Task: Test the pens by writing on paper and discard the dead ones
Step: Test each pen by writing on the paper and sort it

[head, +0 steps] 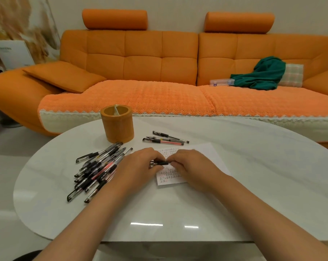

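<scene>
Setting: a white glossy oval table (234, 185) is seen in front of an orange quilted sofa (140, 59).
Held pen: a black-capped clear plastic pen (160, 163) is held between both hands, just above the middle of the table.
Long axis: the pen is laid from 9 o'clock to 3 o'clock, one end in each hand, so neither hand is nearer.
Paper: a white paper sheet (202, 153) covered in small written marks is spread directly beneath the pen and fingers.
Left hand: the left hand (140, 164) is curled round the pen's 9 o'clock end.
Right hand: the right hand (191, 163) is pinched on the 3 o'clock end; which end is capped cannot be told.
Untested stock: a loose pile of black and clear pens (97, 168) is found at 9 o'clock of the left hand, just beside the wrist.
Sorted group: three separate pens (165, 140) are laid at 12 o'clock of the hands, apart from the paper's far edge.
Holder: an orange cylindrical pen holder (118, 127) is placed at 11 o'clock, upright.
Judged step: the cap is probably being pulled off or pushed on along the pen's axis.
</scene>
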{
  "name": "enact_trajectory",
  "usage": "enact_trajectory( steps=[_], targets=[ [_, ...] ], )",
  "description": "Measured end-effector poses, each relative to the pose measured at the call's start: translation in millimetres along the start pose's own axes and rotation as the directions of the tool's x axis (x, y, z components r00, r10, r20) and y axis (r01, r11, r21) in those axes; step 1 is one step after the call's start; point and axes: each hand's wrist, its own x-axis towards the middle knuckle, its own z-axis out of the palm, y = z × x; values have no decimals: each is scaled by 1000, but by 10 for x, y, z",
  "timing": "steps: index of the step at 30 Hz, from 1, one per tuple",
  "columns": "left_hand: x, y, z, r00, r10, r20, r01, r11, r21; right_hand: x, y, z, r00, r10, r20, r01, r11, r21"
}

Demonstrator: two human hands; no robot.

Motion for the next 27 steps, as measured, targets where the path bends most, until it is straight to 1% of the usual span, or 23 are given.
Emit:
enact_trajectory(
  steps=[2, 3, 7, 11, 13, 16, 21, 25, 27],
  targets=[
    [-5, 10, -3, 1000, -5, -26, 4, 1000, -14, 6, 0, -21, 999, 20, 36, -23, 997, 74],
    [-5, 9, -7, 1000, -20, -24, 20, 999, -25, 6, 22, -30, 999, 27, 30, -30, 996, 82],
    [-12, -13, -26, 995, -84, 48, 86, 996, -35, -14, 117, -51, 997, 66, -28, -64, 996, 55],
    [-23, -28, -11, 994, -95, 59, 97, 995, -34, -51, 122, -48, 996, 81, -27, -79, 995, 53],
    [-23, -12, -10, 995, -85, 43, 87, 995, -53, -57, 93, -43, 997, 79, -3, -79, 993, 85],
    [-24, 20, 11, 999, -43, 12, 44, 993, -107, -48, 22, -28, 999, 37, 37, -41, 992, 122],
    [-11, 56, 24, 998, 9, -56, -19, 982, -187, -19, -15, -28, 998, 31, 51, -36, 996, 86],
    [-6, 53, 14, 997, 28, -68, -43, 973, -228, -29, -31, -8, 998, 32, 46, -38, 988, 148],
    [-5, 55, 12, 997, 37, -67, -52, 972, -230, -22, -43, 2, 999, 33, 31, -38, 988, 147]
  ],
)
